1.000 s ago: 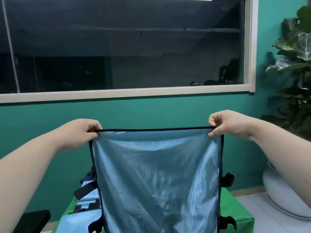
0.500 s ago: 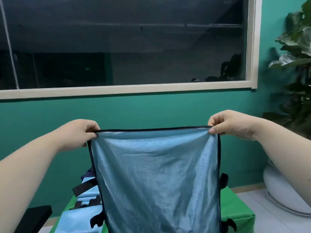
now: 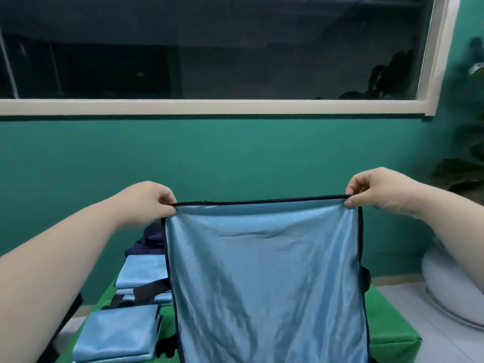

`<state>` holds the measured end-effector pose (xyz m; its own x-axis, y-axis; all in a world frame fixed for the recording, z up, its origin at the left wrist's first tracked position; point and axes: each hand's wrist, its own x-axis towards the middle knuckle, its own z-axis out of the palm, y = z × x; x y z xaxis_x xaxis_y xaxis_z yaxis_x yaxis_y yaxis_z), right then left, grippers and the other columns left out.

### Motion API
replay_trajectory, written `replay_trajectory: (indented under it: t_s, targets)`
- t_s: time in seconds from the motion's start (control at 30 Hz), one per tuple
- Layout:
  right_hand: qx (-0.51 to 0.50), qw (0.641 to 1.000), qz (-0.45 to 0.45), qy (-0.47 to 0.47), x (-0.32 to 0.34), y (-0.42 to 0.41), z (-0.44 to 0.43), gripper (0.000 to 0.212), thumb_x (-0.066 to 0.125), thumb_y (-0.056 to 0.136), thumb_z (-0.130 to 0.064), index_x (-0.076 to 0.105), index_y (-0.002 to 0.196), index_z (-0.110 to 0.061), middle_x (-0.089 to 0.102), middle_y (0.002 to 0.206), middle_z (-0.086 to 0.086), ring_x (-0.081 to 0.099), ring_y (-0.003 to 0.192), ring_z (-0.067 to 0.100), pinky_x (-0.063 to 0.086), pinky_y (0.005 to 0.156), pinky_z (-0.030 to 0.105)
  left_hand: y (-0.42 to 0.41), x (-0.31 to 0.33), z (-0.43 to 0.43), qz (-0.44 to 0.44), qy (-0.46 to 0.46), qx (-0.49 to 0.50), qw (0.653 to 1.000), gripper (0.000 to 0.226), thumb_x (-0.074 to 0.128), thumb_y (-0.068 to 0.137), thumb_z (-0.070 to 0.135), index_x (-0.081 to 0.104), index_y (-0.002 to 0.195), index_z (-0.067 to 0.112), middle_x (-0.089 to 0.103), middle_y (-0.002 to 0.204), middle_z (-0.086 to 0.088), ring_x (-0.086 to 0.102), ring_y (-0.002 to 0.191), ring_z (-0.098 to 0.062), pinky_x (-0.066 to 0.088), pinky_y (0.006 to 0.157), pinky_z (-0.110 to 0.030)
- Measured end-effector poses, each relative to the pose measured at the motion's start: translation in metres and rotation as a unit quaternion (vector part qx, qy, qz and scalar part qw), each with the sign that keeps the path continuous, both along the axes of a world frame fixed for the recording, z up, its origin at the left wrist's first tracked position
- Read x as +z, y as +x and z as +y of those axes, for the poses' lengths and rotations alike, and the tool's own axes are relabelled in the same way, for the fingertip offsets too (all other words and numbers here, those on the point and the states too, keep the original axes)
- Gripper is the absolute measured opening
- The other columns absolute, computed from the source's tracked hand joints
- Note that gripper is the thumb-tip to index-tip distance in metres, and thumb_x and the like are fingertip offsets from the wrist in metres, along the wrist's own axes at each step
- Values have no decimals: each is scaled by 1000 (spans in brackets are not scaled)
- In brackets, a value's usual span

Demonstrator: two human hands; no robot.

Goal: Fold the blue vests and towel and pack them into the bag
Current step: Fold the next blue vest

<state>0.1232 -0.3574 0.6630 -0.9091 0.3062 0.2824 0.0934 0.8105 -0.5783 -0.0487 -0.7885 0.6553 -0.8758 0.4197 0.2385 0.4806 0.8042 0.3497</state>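
The shiny light-blue vest with dark piping [image 3: 264, 271] hangs lengthwise over the green table [image 3: 390, 328], top edge taut between left grip [image 3: 146, 203] and right grip [image 3: 377, 191], each pinching a corner.

One wide-angle camera, worn on the person's head, supplies the only view. It faces forward and slightly down toward a teal wall [image 3: 235, 153], with a dark window [image 3: 209, 48] across 12 o'clock. The forearms enter close to the lens from 8 and 4 o'clock. The left hand [image 3: 146, 203] and right hand [image 3: 377, 189] pinch a blue vest [image 3: 264, 271] up at centre frame, near enough to hide much of the green bench [image 3: 387, 334] at 6 o'clock. The window frame bows at the edges.
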Motion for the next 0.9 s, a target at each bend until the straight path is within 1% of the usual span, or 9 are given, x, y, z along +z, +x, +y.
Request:
replay_trajectory:
  t_s: [0.07,0.13,0.2,0.33,0.43,0.5,0.67,0.77,0.9]
  targets:
    - [-5,1000,-9,-22,-7,-20,9,16,85,76,-16,69,79,-13,58,53,-9,42,44,9,35,53,24,-19,-10,10,-39,1,0,999,5,66,89,22,68,85,24,71,62,4,65,53,-13,53,59,-28]
    - [0,997,-26,-79,-13,-43,19,16,83,78,-7,67,80,-7,55,54,-3,40,45,15,32,47,23,-40,-17,20,-86,23,-1,996,5,63,92,16,67,91,19,74,65,-3,72,60,-20,61,72,-37]
    - [-4,993,-37,-112,-16,-68,30,17,82,77,-3,65,79,-5,54,56,2,41,45,17,31,44,21,-61,-20,29,-119,58,5,991,4,63,93,13,66,95,14,75,69,-10,73,63,-25,62,74,-39]
    - [-19,988,-18,-154,-6,-124,45,15,76,79,5,64,82,-3,62,59,9,56,47,19,41,40,23,-104,-4,52,-138,134,23,981,5,63,93,4,67,95,3,75,73,-15,75,70,-25,63,75,-39]
    - [-37,974,43,-220,23,-165,51,15,73,81,9,63,84,-2,68,67,18,66,55,24,58,50,30,-134,26,64,-101,178,30,978,6,63,91,1,69,90,2,75,74,-14,75,76,-28,62,79,-42]
    - [-37,961,102,-254,49,-185,53,15,71,81,10,63,83,-2,67,71,21,67,59,25,63,59,35,-145,54,69,-52,197,38,978,6,65,89,4,71,90,5,76,75,-10,75,73,-24,63,73,-35]
    - [-14,936,239,-257,114,-197,49,21,66,81,15,62,75,-5,64,77,16,67,65,28,64,68,34,-147,127,70,90,233,44,967,12,66,86,12,72,83,21,75,75,4,74,70,-14,60,76,-33]
    - [20,922,285,-261,138,-184,44,24,64,81,19,60,75,-4,62,77,13,66,68,28,63,67,30,-135,147,61,110,261,34,958,12,67,86,14,71,82,25,76,77,6,74,71,-13,57,75,-29]
    - [32,918,299,-260,132,-149,41,23,64,80,19,62,77,-4,64,79,13,68,68,24,61,65,25,-103,136,50,113,243,21,963,10,69,84,16,72,83,25,75,75,9,74,77,-16,60,77,-35]
